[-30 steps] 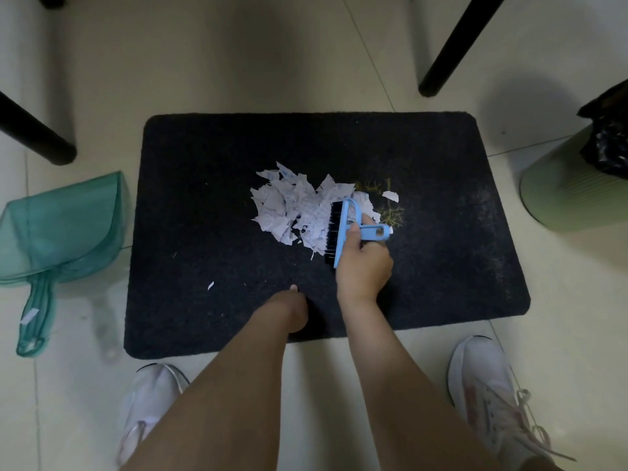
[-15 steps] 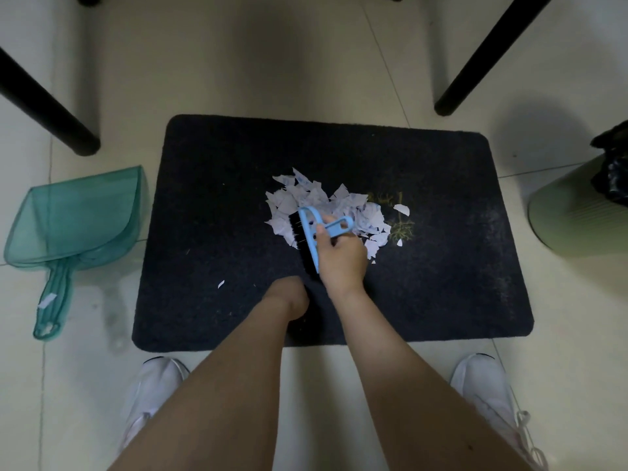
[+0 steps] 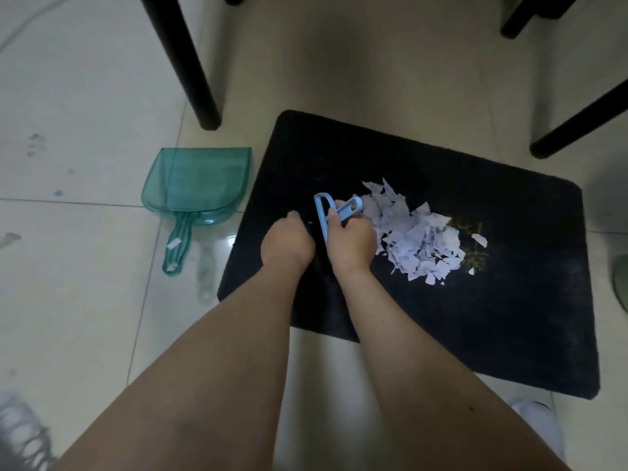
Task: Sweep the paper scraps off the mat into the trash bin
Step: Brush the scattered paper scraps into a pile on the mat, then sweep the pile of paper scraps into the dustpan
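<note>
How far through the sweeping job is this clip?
Done: the paper scraps are gathered into one pile on the mat. In hand: the right hand grips the blue brush beside the pile. Left: the dustpan lies unused on the floor; nothing has reached a bin.

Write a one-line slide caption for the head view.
Right hand grips blue brush beside paper scraps on black mat.
</note>
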